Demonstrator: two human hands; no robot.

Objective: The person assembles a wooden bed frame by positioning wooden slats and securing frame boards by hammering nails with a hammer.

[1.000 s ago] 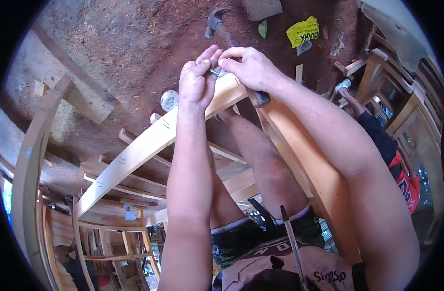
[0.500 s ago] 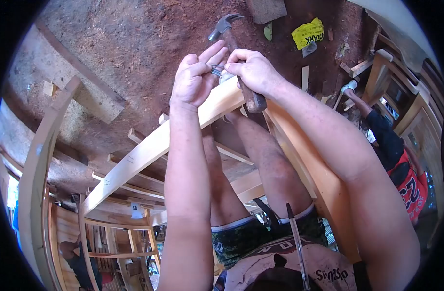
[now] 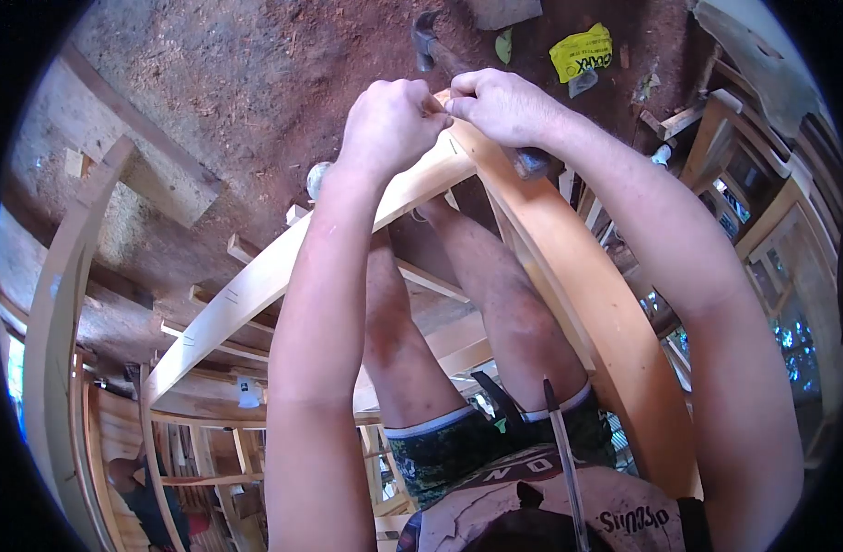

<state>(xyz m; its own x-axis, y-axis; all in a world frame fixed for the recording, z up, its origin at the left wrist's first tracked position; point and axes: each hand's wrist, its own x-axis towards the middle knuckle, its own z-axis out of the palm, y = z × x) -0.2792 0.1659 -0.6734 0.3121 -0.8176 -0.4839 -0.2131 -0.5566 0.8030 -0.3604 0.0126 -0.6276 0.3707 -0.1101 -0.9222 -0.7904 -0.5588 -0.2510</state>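
- Left hand [image 3: 391, 121] and right hand [image 3: 508, 107]: fingers curled; anything clamped cannot be told.
- Grey-headed, brown-handled hammer [image 3: 425, 44] partly hidden by right fingers.
- Yellow plastic wrapper [image 3: 583, 51] seen beyond them.

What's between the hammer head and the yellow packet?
Head view: a green leaf on the reddish ground, between hammer head and yellow packet.

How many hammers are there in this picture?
1. The hammer's head shows just beyond the right hand, and the end of its handle pokes out near that wrist. Others may be hidden.
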